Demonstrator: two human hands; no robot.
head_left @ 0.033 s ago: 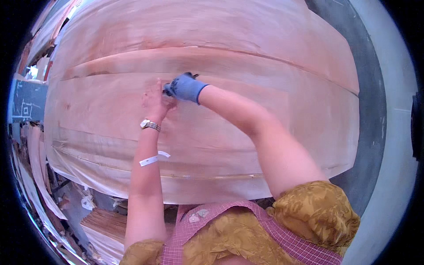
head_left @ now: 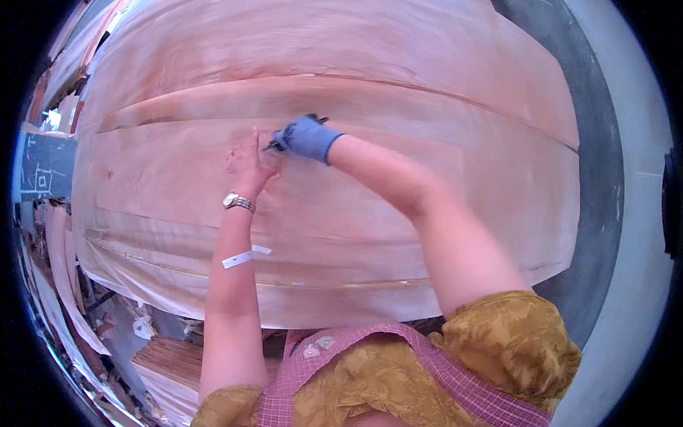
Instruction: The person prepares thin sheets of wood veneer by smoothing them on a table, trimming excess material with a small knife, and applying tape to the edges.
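Observation:
A broad pale pinkish-brown wood veneer sheet (head_left: 398, 199) fills the middle of the view, with creases and long seams across it. My bare left hand (head_left: 247, 164), with a watch at the wrist, lies on the sheet with fingers outstretched. Just to its right, my right hand (head_left: 306, 139) wears a blue glove and grips a small dark tool (head_left: 272, 146), its tip low over the sheet beside my left fingers. I cannot make out exactly what the tool is.
At the left are a dark board with chalk marks (head_left: 46, 164) and loose veneer strips (head_left: 60, 263). A layered stack of sheets (head_left: 163, 363) and scraps lie below the near edge. A dark grey surface (head_left: 594, 213) runs along the right side.
My right hand has shifted slightly to the right with the tool. My left hand has moved very slightly leftward along the sheet, its fingers still outstretched.

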